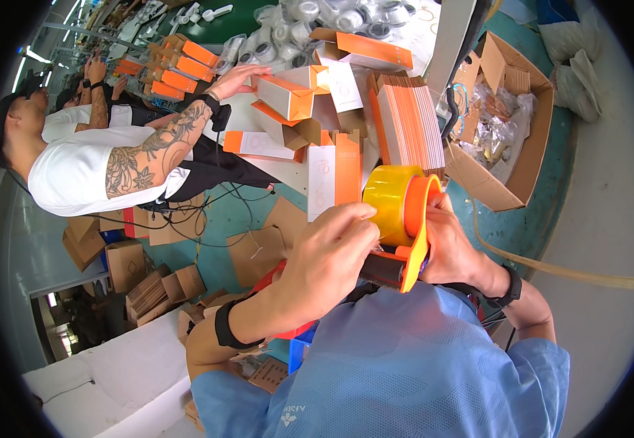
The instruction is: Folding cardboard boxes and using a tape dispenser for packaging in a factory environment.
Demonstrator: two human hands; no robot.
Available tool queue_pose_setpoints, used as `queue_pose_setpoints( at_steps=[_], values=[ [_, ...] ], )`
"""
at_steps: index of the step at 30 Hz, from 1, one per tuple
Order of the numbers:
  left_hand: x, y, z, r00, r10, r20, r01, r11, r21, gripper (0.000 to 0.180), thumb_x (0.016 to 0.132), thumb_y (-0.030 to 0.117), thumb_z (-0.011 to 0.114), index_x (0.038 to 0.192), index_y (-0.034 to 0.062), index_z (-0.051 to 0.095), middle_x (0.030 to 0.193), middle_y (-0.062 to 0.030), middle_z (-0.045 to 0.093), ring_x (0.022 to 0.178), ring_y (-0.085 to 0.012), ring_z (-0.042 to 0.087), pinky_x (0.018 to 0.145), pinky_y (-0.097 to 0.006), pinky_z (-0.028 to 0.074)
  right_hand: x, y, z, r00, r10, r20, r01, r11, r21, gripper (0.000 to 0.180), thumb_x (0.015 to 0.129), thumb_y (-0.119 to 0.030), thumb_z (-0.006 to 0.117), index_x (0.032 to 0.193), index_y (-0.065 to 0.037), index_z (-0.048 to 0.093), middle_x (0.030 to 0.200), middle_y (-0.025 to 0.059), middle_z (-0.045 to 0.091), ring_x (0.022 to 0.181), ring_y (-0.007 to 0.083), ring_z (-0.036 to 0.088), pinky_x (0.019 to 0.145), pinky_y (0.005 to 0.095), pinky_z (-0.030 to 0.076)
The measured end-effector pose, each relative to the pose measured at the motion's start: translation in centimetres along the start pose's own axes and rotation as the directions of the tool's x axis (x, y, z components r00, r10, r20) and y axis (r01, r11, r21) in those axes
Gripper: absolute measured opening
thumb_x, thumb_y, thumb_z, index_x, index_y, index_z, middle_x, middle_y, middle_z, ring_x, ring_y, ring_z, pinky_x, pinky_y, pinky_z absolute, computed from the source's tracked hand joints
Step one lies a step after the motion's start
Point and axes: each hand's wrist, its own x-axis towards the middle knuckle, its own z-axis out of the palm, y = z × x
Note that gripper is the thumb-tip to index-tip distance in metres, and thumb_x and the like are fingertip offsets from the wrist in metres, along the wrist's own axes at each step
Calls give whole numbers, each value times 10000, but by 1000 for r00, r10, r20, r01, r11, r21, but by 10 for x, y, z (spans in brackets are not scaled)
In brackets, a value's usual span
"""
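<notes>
An orange tape dispenser carrying a wide roll of yellowish packing tape is held up close in front of my blue shirt. My right hand is closed around its right side. From the left, my left hand reaches to the roll with curled fingers, pinching at the tape's edge just above the dark roller. The fingertips partly hide the film there. Just beyond the dispenser stand an open white-and-orange box and a stack of flat orange-edged cartons.
More white-and-orange boxes and many bagged round items cover the table. A co-worker in a white shirt touches a box at left. A large carton of plastic bags stands right. Cables and a hose hang nearby.
</notes>
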Motion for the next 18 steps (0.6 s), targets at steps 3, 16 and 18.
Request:
queue_pose_setpoints(
  at_steps=[3, 16, 18],
  values=[
    [-2, 2, -2, 999, -30, 36, 32, 997, -74, 157, 763, -72, 687, 811, 1, 557, 904, -118, 651, 696, -252, 634, 582, -308, 501, -3, 1, -4, 991, 42, 129, -63, 984, 169, 310, 644, -167, 791, 931, -97, 697, 953, 78, 662, 994, 270, 611, 961, 400, 317],
    [-10, 8, -13, 990, 138, 34, -129, 972, -196, 124, 746, -87, 658, 803, -30, 563, 902, -133, 672, 772, -261, 657, 629, -333, 537, 0, -4, -3, 995, -49, 88, 50, 999, -13, 290, 678, -259, 793, 870, -100, 644, 919, 88, 656, 974, 275, 622, 970, 412, 312],
    [-13, 14, -16, 941, 337, 25, -334, 939, -79, 152, 695, -68, 674, 805, -61, 570, 893, -176, 659, 790, -298, 653, 625, -365, 548, 3, -6, -2, 990, -129, 52, 133, 987, -87, 319, 697, -282, 776, 921, -95, 646, 933, 94, 652, 996, 282, 610, 966, 416, 319]
  ],
)
